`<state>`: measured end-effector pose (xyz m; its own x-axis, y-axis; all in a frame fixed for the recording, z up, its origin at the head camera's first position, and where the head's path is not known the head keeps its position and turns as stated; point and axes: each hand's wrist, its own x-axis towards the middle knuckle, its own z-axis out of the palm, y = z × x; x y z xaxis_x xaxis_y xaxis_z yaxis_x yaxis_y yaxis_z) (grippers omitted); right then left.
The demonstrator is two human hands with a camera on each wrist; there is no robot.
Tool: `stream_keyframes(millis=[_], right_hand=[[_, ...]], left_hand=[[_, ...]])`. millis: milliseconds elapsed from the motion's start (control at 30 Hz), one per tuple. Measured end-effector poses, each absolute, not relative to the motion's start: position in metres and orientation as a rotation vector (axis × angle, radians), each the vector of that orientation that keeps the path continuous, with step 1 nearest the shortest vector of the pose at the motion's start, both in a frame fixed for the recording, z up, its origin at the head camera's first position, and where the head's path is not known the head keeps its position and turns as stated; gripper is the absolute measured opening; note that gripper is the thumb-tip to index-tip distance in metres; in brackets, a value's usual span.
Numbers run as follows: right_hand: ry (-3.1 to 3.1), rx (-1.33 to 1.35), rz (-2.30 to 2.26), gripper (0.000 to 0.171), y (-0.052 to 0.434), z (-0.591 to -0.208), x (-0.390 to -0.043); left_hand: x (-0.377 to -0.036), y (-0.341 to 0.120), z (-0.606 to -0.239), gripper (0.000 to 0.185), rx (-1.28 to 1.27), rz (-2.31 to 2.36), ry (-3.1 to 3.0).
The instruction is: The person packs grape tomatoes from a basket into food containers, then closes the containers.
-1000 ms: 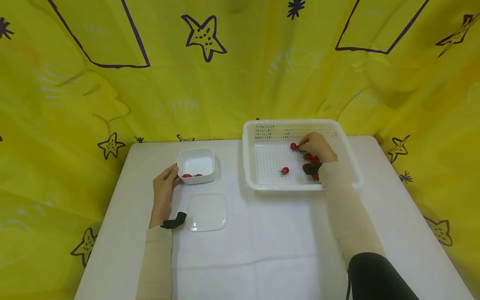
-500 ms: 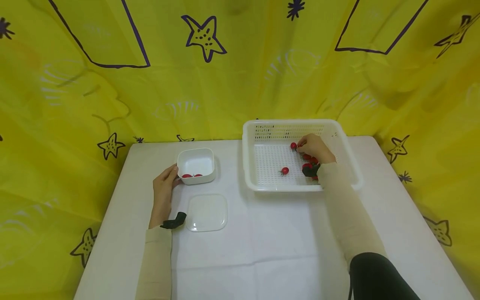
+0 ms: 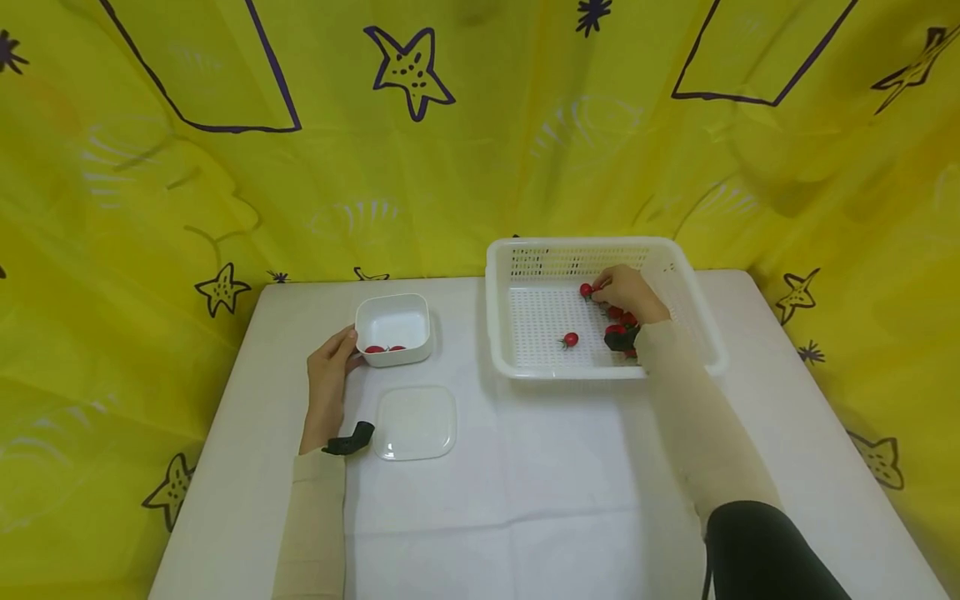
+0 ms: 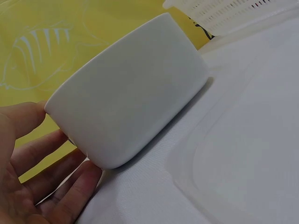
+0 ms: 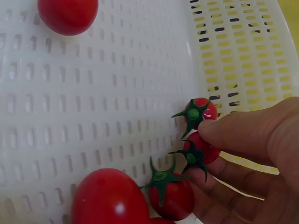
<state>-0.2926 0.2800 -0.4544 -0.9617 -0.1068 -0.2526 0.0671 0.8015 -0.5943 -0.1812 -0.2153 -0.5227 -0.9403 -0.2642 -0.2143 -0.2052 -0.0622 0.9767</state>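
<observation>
My left hand (image 3: 327,371) holds the left side of a small white square container (image 3: 393,331), its thumb at the rim and its fingers against the lower wall in the left wrist view. Two red cherry tomatoes (image 3: 374,350) show inside at the near wall. Inside the white perforated basket (image 3: 570,373), my right hand (image 3: 628,292) pinches a cherry tomato (image 5: 202,148) between thumb and fingers. Just beyond it sits another cherry tomato (image 5: 201,110) with a green calyx, close to the thumb tip. Several more cherry tomatoes (image 5: 172,198) lie beside and under the hand, partly hidden.
A translucent square lid (image 3: 415,423) lies on the white-covered table (image 3: 570,467) in front of the container. A lone cherry tomato (image 3: 571,340) rests in the left part of the basket. Behind the table hangs a yellow patterned curtain (image 3: 465,183).
My right hand has shifted very slightly left within the basket, staying at the same tomatoes. My left hand and the container have stayed in place.
</observation>
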Motion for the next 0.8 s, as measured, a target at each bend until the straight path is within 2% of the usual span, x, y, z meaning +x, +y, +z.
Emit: stream_keyframes(millis=[333,800], right_hand=[[2.780,-0.111,-0.947,0.030,0.274,-0.436,-0.292],[2.692,-0.150,-1.093,0.032,0.242,-0.385,-0.286]], left_hand=[[-0.181,-0.215,-0.524,0.049,0.537,-2.207,-2.098],[-0.182,-0.217,-0.524,0.050,0.525,-2.224,-2.092]])
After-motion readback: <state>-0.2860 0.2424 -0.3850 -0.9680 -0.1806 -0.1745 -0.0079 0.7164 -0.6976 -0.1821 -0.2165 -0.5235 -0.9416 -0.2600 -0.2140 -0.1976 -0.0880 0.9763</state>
